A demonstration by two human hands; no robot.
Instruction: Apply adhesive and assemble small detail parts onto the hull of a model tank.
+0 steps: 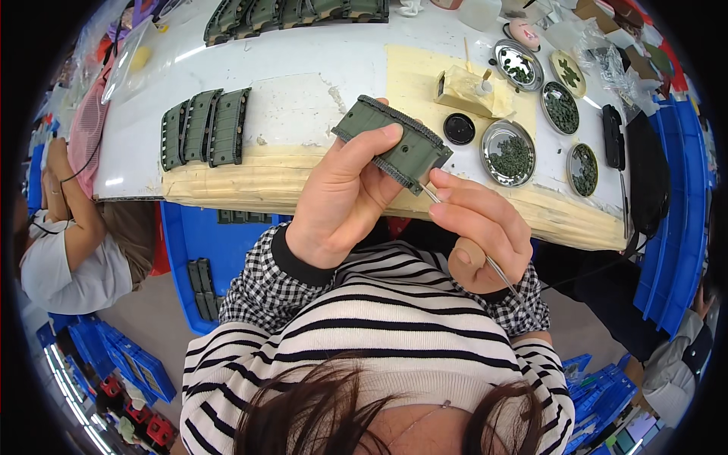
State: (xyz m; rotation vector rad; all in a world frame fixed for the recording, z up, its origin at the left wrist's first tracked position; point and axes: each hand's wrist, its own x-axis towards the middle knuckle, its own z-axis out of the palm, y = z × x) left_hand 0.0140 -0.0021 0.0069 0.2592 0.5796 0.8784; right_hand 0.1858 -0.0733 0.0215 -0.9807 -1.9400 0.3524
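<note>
- We grip green track piece point(394, 144) in left hand point(341, 201), fingers wrapped round it, above table edge point(227, 182).
- Our right hand point(481, 227) pinches thin metal tool point(500, 273), tip touching piece.

Premises are operating as a small-parts assembly workshop. Green moulded parts point(205, 127) are lying along the workbench point(303, 61) edge; blue crates point(686, 189) are flanking it, metal dishes point(510, 152) holding small pieces.

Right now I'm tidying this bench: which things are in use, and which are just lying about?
In use:
left hand
green track part
right hand
thin metal tool

Lying about:
three green track parts
round trays of small green pieces
black lid
</note>
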